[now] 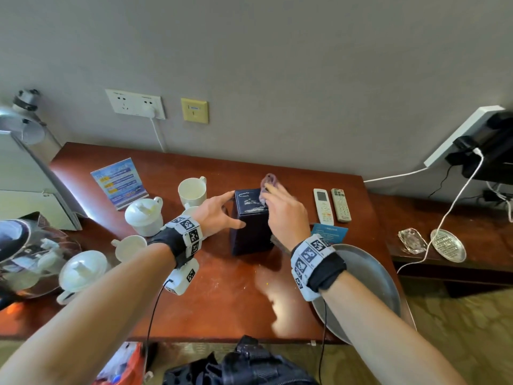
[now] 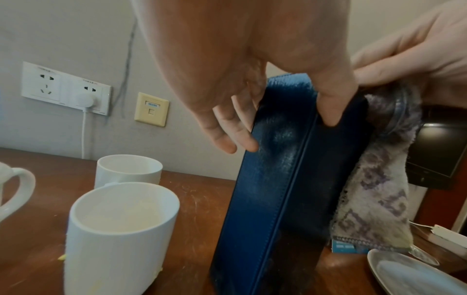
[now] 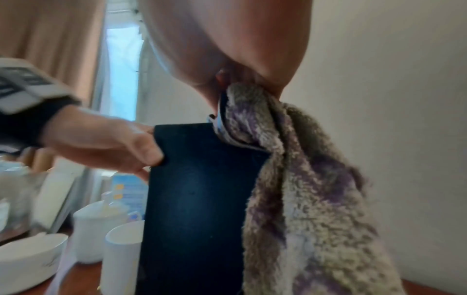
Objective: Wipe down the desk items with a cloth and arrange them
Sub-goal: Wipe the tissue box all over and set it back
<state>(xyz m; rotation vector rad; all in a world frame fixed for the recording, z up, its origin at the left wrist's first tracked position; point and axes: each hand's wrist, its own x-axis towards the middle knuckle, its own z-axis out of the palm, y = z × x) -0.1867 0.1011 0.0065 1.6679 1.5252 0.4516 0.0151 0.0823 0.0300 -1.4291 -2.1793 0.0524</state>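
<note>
A tall dark blue box stands upright in the middle of the reddish wooden desk. My left hand grips its upper left side, thumb on the near face and fingers on the far-left face. My right hand holds a purple-and-grey cloth against the box's upper right edge. The cloth hangs down along the right face of the box. The box's dusty top shows between my hands.
White mugs and lidded cups crowd the desk left of the box. Two remotes and a blue card lie to the right. A metal tray overhangs the near right corner. A leaflet stand is at back left.
</note>
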